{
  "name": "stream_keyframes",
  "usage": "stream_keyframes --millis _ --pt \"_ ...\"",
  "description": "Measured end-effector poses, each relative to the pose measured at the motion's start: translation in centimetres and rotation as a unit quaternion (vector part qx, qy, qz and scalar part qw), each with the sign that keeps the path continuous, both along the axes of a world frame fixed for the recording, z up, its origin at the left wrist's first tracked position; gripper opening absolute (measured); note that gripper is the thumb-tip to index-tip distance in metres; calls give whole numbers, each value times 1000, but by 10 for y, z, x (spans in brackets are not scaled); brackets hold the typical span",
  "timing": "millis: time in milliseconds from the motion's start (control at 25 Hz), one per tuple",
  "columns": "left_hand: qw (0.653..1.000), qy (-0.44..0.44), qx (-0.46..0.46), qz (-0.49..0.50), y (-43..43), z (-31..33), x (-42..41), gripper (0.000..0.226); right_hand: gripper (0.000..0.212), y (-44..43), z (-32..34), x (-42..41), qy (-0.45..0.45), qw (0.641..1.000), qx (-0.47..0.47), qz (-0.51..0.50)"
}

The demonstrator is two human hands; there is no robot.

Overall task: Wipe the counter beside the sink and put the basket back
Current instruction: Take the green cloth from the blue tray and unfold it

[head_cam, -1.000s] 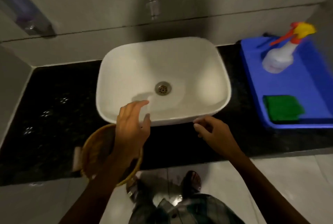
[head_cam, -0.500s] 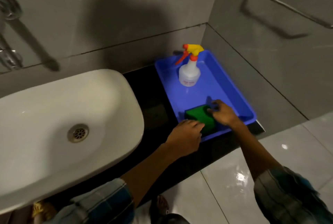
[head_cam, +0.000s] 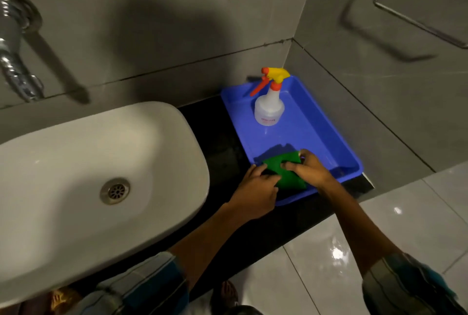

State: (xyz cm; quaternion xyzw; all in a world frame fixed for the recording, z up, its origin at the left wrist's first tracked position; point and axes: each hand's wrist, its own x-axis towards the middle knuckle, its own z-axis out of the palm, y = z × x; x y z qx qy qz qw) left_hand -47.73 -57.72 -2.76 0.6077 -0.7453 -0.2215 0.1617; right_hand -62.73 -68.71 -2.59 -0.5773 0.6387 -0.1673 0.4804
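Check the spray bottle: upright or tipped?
Upright. The spray bottle stands on its base at the far end of the blue tray, trigger head on top.

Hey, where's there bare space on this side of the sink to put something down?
Free: the black counter strip between the sink and the blue tray, and the tray floor between the spray bottle and the green sponge. Crowded: the tray's near corner, where the left hand and right hand grip the sponge.
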Motion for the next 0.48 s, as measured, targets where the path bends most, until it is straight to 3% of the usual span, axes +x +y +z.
stream_keyframes --millis 80,200,320,400,480 --pt "987 111 -93 65 20 25 26 35 33 13 26 13 -101 992 -51 -58" --pt "940 231 -148 203 60 64 78 30 38 42 79 49 -290 956 7 -53" --pt "875 351 -62 328 106 93 133 49 50 88 116 109 -426 889 137 94" --pt "807 468 18 361 148 102 177 67 53 131 126 164 -486 826 231 168" --pt "766 515 16 384 206 104 220 53 47 179 125 222 -476 811 262 216"
